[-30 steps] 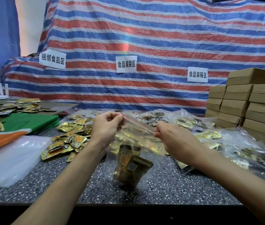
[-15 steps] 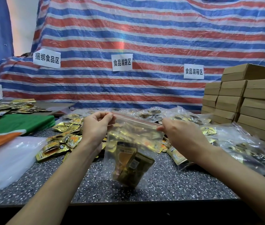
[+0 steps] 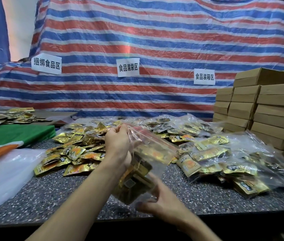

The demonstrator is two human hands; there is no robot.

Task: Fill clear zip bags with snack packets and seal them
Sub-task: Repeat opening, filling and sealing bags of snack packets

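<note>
A clear zip bag (image 3: 148, 153) with a red strip along its top hangs tilted above the speckled table (image 3: 50, 193), with gold and dark snack packets (image 3: 132, 183) inside its lower part. My left hand (image 3: 118, 145) pinches the bag's top left corner. My right hand (image 3: 164, 200) sits under and beside the bag's bottom, fingers spread and touching the plastic. A heap of loose gold snack packets (image 3: 75, 150) lies left of the bag.
Filled clear bags (image 3: 224, 157) pile up on the right. Stacked cardboard boxes (image 3: 268, 108) stand at the far right. A sheaf of empty plastic bags (image 3: 3, 171) and green and orange cloth (image 3: 15, 136) lie left. A striped tarp (image 3: 155, 49) hangs behind.
My right hand let go of the bag's top right end and dropped to the bag's bottom. The bag now tilts, hanging from my left hand.
</note>
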